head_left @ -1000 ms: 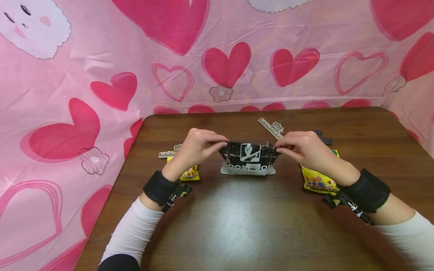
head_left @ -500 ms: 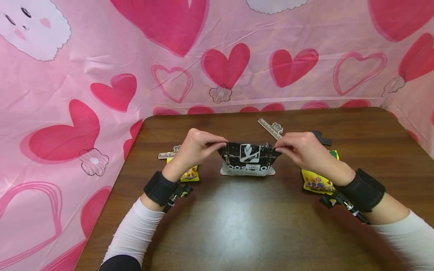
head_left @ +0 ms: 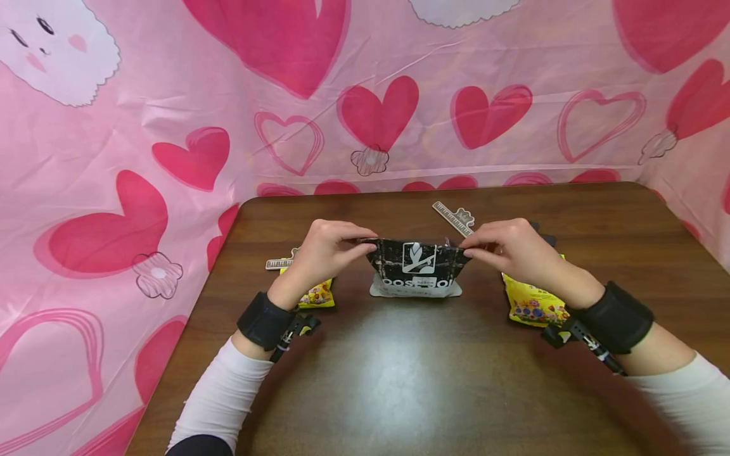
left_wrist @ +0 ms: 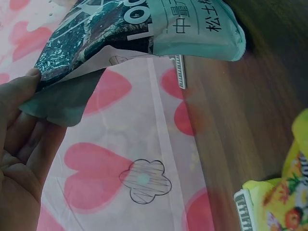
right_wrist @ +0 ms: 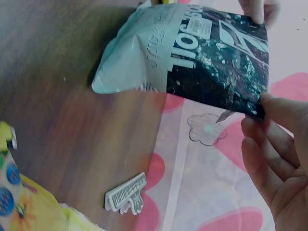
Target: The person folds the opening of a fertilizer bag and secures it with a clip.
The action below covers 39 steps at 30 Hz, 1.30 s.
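The black-and-white snack bag (head_left: 415, 269) is stood upright on the wooden table (head_left: 399, 380) at mid-table, its top corners pinched by the left hand (head_left: 325, 250) and the right hand (head_left: 510, 250), so the step in hand is judged to be the opening or sealing of its top edge. A steady, even pull at both corners is called for next. Yellow packets (head_left: 533, 304) and toothed clips (head_left: 454, 217) are seen beside and beyond it.

head view looks down across the dark wooden table (head_left: 399, 367); both wrist views sit close, sharing the black-and-white foil pouch (left_wrist: 139, 33).
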{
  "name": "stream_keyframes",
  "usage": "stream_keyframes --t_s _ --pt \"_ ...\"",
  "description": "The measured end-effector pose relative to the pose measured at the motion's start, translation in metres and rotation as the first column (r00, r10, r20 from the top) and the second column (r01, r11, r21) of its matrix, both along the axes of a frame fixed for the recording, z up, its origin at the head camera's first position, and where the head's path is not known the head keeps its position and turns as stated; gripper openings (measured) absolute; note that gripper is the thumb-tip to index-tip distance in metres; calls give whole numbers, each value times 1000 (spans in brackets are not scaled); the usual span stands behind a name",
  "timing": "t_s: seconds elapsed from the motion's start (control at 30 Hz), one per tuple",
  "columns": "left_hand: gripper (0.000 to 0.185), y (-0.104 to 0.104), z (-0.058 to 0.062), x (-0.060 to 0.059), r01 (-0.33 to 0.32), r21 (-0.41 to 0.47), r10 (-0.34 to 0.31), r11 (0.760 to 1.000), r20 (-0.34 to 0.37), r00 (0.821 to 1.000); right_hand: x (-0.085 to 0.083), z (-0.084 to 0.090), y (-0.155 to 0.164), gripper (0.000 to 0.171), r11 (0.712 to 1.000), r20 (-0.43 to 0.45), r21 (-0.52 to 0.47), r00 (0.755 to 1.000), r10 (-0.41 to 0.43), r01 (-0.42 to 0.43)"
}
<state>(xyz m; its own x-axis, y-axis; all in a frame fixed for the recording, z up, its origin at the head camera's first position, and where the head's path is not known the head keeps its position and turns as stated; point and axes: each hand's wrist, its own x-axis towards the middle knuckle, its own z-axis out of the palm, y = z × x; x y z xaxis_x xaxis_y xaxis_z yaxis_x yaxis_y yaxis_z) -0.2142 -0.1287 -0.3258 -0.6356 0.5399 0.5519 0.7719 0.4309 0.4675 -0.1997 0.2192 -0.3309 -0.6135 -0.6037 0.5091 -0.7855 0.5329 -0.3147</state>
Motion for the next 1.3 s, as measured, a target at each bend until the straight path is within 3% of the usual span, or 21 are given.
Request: stream_keyframes --t_s 0.13,0.27,0.53,0.87,1.03,1.3 --pt "20 -3 -3 1 -10 0 10 1000 17 1000 -5 5 3 21 1000 32 -1 999 -5 5" --pt "20 -4 -3 2 -9 -5 9 1000 16 1000 -15 12 9 19 997 93 24 993 -77 75" --pt "21 -4 -3 3 -10 0 10 1000 30 999 -48 21 15 13 953 234 207 935 -268 221" --pt "18 -4 -4 4 -2 22 2 1000 17 1000 -89 3 11 26 906 344 326 858 -380 271" --pt "18 -4 -4 5 -5 24 4 1000 18 1000 -101 -8 7 36 889 382 348 821 -424 298" --pt "17 -2 -4 6 3 29 -4 1000 33 999 -113 -22 2 44 851 382 403 783 -490 337"
